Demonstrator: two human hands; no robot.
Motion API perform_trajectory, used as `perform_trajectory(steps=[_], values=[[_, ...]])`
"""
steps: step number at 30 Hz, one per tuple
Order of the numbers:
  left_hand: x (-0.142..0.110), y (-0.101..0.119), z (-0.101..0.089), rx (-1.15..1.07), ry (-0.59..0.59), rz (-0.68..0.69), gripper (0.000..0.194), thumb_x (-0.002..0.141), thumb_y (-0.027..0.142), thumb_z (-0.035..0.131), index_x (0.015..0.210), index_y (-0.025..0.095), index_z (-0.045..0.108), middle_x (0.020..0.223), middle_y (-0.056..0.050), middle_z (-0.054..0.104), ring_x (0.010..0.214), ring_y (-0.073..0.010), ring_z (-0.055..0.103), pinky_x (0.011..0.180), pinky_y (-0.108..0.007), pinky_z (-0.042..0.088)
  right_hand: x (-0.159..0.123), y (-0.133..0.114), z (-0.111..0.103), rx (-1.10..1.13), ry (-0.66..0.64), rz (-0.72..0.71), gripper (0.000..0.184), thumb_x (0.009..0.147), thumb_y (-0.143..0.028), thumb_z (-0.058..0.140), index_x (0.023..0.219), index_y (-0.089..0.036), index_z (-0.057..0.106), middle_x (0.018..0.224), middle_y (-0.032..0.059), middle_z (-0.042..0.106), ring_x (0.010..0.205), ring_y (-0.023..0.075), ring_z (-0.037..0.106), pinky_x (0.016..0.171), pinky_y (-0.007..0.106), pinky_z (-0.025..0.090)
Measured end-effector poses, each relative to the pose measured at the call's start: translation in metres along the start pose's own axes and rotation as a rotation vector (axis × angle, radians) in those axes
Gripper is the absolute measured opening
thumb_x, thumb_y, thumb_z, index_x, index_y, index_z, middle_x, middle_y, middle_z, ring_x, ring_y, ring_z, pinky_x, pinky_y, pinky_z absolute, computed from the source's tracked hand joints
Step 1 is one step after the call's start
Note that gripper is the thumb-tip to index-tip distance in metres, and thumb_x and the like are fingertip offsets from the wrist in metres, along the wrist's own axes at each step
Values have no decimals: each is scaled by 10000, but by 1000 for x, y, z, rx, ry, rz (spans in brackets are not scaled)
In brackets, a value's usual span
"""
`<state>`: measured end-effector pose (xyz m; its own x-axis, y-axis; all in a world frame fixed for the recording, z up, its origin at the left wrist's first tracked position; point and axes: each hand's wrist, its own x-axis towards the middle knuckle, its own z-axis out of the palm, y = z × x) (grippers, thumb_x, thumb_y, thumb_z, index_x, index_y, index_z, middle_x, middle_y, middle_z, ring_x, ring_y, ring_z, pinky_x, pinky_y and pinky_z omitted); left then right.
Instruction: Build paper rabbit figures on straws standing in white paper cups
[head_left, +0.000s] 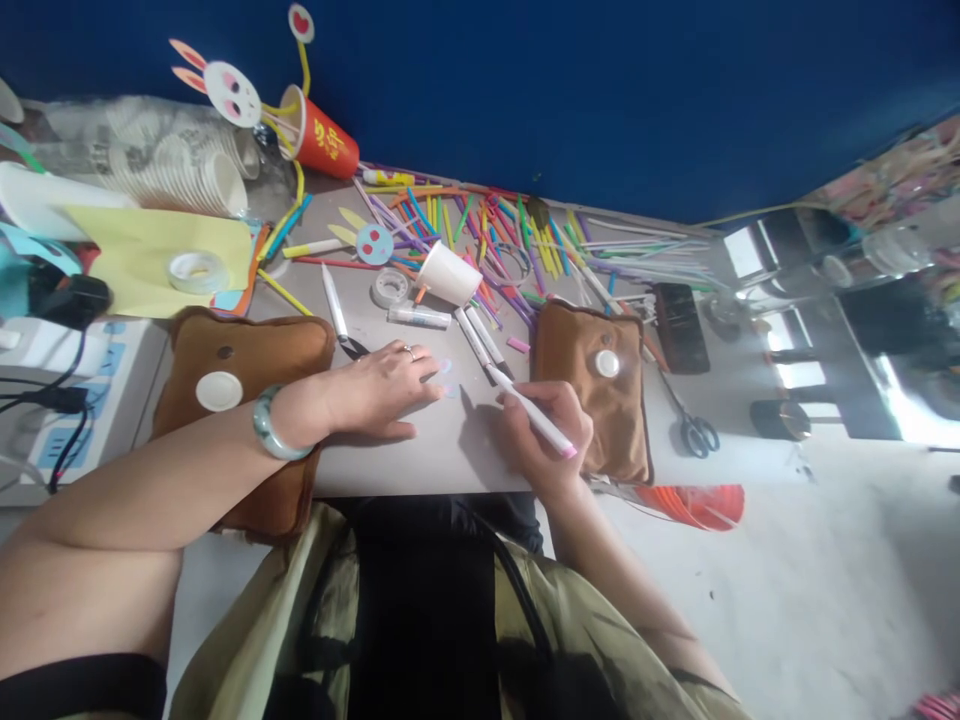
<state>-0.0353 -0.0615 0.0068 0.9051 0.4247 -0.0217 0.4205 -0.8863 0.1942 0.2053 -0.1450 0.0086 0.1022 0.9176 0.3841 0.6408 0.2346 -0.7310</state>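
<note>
My right hand (553, 425) is closed around a white marker (541, 422) with a pink end, held slanting above the table. My left hand (390, 388) lies palm down with its fingers stretched out. Its fingertips are beside a small pale shape with faint pink and blue marks (445, 378), too blurred to name. Two more white markers (484, 338) lie just beyond my right hand, near a small pink piece (517, 345). A glue stick or capped tube (420, 317), a tape roll (390, 288) and a tipped white paper cup (448, 275) sit farther back.
Brown hand-warmer-like pouches (247, 375) flank both hands, the right one (592, 385) under the forearm's side. Colourful pipe cleaners (525, 240) spread along the blue wall. Scissors (699, 436) and a dark phone-like slab (681, 328) lie right. A red cup (326, 140) carries a rabbit figure.
</note>
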Motion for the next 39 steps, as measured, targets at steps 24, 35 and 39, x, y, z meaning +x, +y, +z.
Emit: perform_trajectory(steps=[24,35,39], values=[[1,-1,1,-69,8,16,390,838,401,755,1156,183,695,1228,-140,623,1205,-348,570,1025,-477,454,-4,28,23,-67,-193,-277,81,862,-223,636,808,-216,576,611,-34,639,451,91,563,469,195,442],[0,-1,-1,-50,5,19,394,847,406,749,1173,194,687,1265,-138,617,1218,-346,568,1024,-473,465,-5,30,24,-82,-164,-272,80,857,-219,636,807,-218,574,606,-43,624,451,89,551,464,200,435],[1,0,-1,-63,14,15,385,842,399,755,1164,198,692,1280,-137,616,1210,-339,567,1032,-472,461,-6,30,25,-97,-156,-253,84,859,-225,623,796,-221,568,594,-42,614,447,93,549,463,206,440]])
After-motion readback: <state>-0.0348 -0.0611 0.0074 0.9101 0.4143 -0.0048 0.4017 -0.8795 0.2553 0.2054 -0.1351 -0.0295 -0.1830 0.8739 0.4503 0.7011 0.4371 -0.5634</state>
